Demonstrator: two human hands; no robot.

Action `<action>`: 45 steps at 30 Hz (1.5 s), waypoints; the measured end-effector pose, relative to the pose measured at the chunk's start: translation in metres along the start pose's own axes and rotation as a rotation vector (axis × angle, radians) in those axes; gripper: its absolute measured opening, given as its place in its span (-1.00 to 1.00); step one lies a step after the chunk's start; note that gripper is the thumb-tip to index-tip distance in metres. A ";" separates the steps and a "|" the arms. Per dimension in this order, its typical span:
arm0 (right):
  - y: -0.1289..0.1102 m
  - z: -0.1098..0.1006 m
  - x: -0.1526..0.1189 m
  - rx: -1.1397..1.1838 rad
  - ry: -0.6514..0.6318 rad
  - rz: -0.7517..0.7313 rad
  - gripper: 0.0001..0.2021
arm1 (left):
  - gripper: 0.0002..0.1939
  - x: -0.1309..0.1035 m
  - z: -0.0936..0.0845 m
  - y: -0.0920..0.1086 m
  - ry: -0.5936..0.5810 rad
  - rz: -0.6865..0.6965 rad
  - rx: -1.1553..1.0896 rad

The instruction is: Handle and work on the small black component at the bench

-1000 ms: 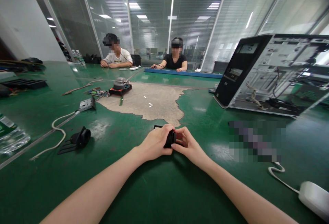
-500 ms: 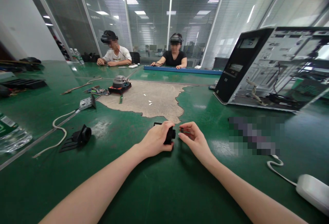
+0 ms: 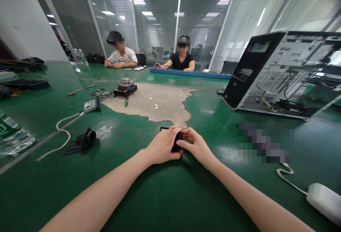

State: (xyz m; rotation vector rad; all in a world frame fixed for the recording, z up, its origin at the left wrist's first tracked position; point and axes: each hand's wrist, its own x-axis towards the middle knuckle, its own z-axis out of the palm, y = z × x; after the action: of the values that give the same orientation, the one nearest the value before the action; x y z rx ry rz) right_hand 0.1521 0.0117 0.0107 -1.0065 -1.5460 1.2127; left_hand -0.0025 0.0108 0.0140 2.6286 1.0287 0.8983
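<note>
Low over the green tabletop, my left hand [image 3: 163, 145] is closed around a small black box-shaped device [image 3: 176, 145]. A dark edge of it shows past the back of the hand, and my palm and fingers cover most of the rest. My right hand [image 3: 195, 144] meets the device's right side with thumb and fingers pinched. The small black piece that showed between these fingertips a moment earlier is now hidden by them. Beyond both hands lies a bare, tan, worn patch [image 3: 165, 98] of the table.
At right stands an opened computer case [image 3: 239, 72], with a white power adapter [image 3: 323, 200] nearer me. Leftward lie a black plastic part [image 3: 84, 141], a metal bracket [image 3: 91, 104] and a water bottle [image 3: 16, 136]. A heatsink fan [image 3: 125, 86] sits ahead. Two people [image 3: 182, 58] sit across the table.
My right hand has moved left, bringing the small black piece against the round stub on the device's right side. My left hand keeps its hold. The view has shifted slightly.
</note>
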 end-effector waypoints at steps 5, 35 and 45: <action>0.004 -0.004 0.002 0.063 -0.009 -0.015 -0.71 | -0.20 -0.001 -0.011 -0.004 -0.063 -0.027 -0.119; 0.011 -0.012 0.000 0.001 -0.057 0.002 -0.77 | -0.44 0.005 -0.020 -0.032 -0.164 -0.126 -0.211; 0.010 -0.013 -0.001 -0.019 -0.023 -0.004 -0.79 | -0.47 0.006 -0.020 -0.033 -0.181 -0.143 -0.214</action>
State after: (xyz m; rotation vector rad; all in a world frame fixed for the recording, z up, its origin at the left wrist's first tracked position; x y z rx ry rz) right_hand 0.1652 0.0159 0.0025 -1.0042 -1.5796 1.2131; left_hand -0.0292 0.0380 0.0209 2.3757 0.9996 0.6831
